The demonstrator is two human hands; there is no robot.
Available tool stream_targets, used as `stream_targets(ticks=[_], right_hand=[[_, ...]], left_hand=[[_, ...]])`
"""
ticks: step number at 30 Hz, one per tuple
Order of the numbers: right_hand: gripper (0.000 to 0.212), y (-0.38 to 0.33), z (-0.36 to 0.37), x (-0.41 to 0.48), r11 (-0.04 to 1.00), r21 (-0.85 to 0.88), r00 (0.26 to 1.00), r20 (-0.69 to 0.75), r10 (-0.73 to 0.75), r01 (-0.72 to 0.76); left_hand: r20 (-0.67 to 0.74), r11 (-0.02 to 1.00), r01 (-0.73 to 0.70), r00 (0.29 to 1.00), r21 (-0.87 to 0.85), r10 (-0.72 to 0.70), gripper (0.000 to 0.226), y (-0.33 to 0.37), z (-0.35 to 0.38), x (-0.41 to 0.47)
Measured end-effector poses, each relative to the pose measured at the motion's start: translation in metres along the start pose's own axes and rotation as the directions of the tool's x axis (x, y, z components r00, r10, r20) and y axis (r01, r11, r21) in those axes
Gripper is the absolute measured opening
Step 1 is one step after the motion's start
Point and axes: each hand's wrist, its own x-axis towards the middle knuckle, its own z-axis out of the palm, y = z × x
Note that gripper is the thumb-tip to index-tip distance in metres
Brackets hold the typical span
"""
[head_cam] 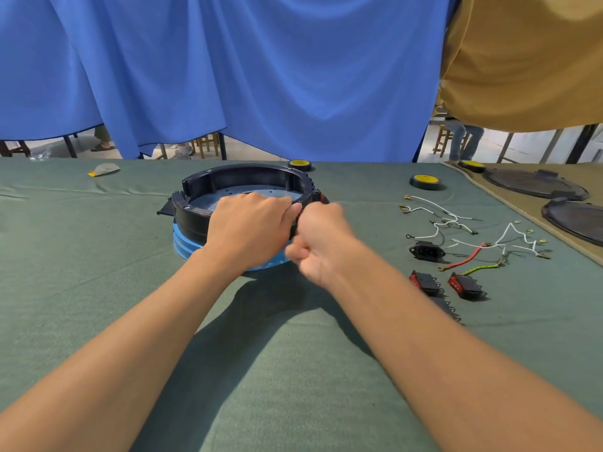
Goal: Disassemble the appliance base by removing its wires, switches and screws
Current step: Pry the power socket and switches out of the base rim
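Nearest, off to the right of the right hand [321, 243]: two red switches [425, 283] lying loose on the green cloth [98, 288]. Got the left hand [248, 223] curled over the near rim of the base [192, 220], gripping it. Got the right hand balled up tight against the base's right side, just beside the left. Too blurry to tell what's in it, if anything. Further right of that hand, a black socket [425, 251] and a tangle of wires [456, 223]. Way beyond the hands, two tape rolls [425, 181].

Wires [470, 230] (and switches [450, 285]) right of base [241, 187]
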Motion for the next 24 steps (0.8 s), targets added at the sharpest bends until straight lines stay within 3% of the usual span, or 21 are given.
stream_targets(ticks=[5,14,19,24], right_hand=[[0.022,0.032,0.010,0.007,0.918,-0.387,0.972,-0.164,-0.168,0.093],[0.016,0.037,-0.005,0.011,0.925,-0.348,0.958,-0.177,-0.226,0.154],[0.025,0.036,-0.013,0.011,0.755,-0.555,0.887,-0.064,-0.458,0.350],[0.030,0.034,-0.014,0.018,0.748,-0.594,0.914,-0.050,-0.402,0.296]], left_hand=[[0.022,0.999,-0.019,1.000,0.039,0.018,0.042,0.001,-0.001,0.000],[-0.014,1.000,-0.005,1.000,0.008,0.005,0.036,0.002,-0.003,-0.002],[-0.031,1.000,0.006,0.999,0.007,-0.006,0.035,0.002,-0.003,-0.003],[-0.053,1.000,-0.003,0.999,0.006,0.003,0.038,0.001,-0.001,-0.003]])
